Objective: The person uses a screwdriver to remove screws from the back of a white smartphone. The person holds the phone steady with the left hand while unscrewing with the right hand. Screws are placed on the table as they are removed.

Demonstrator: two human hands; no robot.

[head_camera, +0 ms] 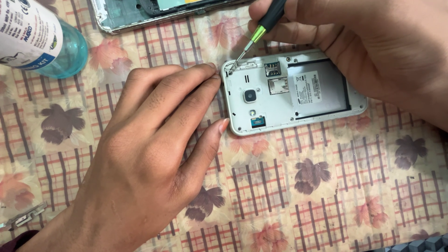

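Bracing the phone (294, 91) on the flowered cloth (326, 186), our left hand (154, 154) presses flat, fingers together — our right hand (373, 42) clamps a screwdriver (261, 30), tip at the phone's top corner screw.

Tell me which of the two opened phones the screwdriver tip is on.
The white phone lying between both hands: the screwdriver in the right hand touches its top-left corner, the left hand steadying it. The other phone lies untouched at the top edge.

Open cloth (326, 186) below and right of the phone (289, 91); left side blocked by left hand (144, 158), top by right hand (373, 42), bottle (46, 37) and second handset (154, 11) crowd upper left.
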